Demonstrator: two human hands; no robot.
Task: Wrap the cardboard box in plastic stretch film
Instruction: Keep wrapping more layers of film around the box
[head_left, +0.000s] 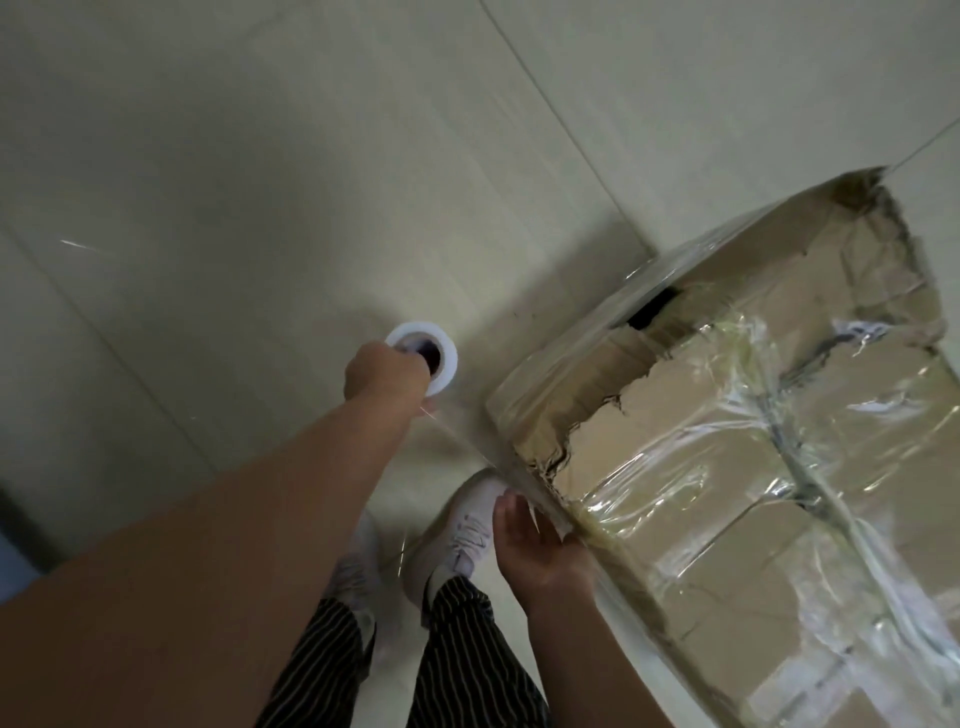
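Observation:
A large brown cardboard box (727, 415) with a torn top stands on the floor at the right, partly covered in shiny clear film. My left hand (387, 375) grips a white roll of stretch film (434, 353) held upright over the floor, left of the box. A sheet of clear film (467, 441) stretches from the roll to the box's near corner. My right hand (537, 545) lies flat with straight fingers against the film at that corner.
Pale floor tiles (260, 182) spread to the left and behind. My white shoes (462, 530) and striped trousers (467, 649) are right below, close to the box's near corner. A dark edge (15, 519) shows at the far left.

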